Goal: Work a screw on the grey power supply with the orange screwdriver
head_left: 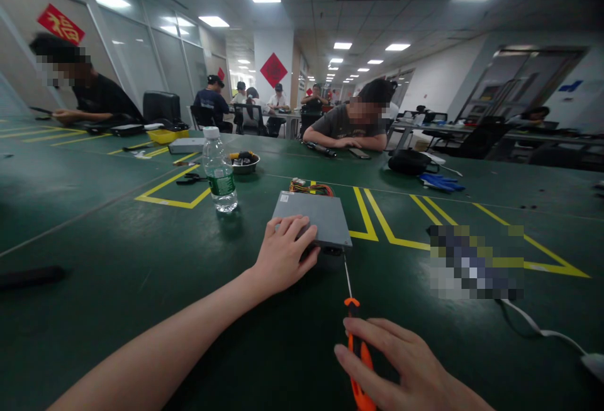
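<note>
A grey metal computer power supply (325, 216) lies on the green table in front of me, its bundle of coloured wires (311, 189) at the far side. My left hand (287, 250) grips its near left part, fingers over the top and thumb against the near face. In my right hand (396, 357) is a screwdriver (353, 316) with an orange and black handle, held between thumb and fingers. Its thin shaft points away from me, and the tip meets the near right corner of the power supply. Whether the tip sits in a screw, I cannot tell.
A water bottle (219, 175) stands left of the power supply, with a metal bowl (244, 162) of small items behind it. Blue gloves (441, 182) and a black case (408, 162) lie at the right. A co-worker (353, 121) leans on the far edge.
</note>
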`<state>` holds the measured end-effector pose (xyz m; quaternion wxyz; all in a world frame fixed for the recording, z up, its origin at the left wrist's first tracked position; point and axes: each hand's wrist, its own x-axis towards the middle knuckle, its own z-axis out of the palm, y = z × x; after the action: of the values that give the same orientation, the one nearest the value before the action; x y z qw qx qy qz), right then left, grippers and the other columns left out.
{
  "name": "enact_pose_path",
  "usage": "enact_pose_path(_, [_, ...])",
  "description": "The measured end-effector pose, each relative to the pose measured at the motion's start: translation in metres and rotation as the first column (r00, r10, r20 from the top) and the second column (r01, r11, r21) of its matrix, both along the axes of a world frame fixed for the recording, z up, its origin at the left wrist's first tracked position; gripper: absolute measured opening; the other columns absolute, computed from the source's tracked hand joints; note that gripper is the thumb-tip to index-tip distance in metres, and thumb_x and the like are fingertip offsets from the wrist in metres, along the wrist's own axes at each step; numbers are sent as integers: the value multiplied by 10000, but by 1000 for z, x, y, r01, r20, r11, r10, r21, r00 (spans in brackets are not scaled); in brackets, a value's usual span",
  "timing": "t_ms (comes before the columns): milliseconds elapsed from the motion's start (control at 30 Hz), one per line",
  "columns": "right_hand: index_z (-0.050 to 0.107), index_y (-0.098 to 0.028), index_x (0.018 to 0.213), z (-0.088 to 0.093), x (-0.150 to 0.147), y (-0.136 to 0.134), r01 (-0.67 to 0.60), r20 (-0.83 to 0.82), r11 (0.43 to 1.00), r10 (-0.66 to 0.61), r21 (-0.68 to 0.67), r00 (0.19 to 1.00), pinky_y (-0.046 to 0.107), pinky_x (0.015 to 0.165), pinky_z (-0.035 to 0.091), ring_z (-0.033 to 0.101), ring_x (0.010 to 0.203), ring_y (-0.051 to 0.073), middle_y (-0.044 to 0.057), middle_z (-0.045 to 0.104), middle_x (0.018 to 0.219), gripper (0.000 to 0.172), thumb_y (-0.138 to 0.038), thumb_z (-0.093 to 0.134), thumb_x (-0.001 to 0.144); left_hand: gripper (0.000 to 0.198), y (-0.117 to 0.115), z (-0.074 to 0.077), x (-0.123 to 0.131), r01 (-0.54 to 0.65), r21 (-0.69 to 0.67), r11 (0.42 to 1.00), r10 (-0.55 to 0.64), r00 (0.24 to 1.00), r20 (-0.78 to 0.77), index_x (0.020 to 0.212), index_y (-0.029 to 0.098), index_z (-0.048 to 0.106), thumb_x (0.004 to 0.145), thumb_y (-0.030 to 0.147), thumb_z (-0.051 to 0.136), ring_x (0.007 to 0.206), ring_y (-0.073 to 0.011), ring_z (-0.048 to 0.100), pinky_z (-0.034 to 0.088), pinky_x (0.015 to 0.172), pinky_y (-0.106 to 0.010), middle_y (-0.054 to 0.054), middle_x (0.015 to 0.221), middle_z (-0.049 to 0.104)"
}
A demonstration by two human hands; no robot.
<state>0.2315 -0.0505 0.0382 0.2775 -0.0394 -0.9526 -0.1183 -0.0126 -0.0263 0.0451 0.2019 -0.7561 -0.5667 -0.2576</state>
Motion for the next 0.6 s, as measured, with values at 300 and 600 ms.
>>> enact_pose_path(300, [549,-100,1004,-3,-1,0,-37,-127,999,34,-19,991,294,779,518,632,902,193,156,649,1006,273,-342,458,919,294,1,-1,-1,8,3,1000,-8,1000,-2,1101,219,534,864,365,438,1136,-248,454,297,905,-422,-71,1192,549])
enact_pose_path(600, [590,-138,1047,-7,-2,-3,2,-103,1000,-2,6,995,319,743,504,643,830,186,149,640,1039,261,-293,411,938,302,0,0,-1,7,-5,1000,-7,1000,-4,1110,220,533,864,366,437,1134,-256,454,297,906,-427,-80,1192,548])
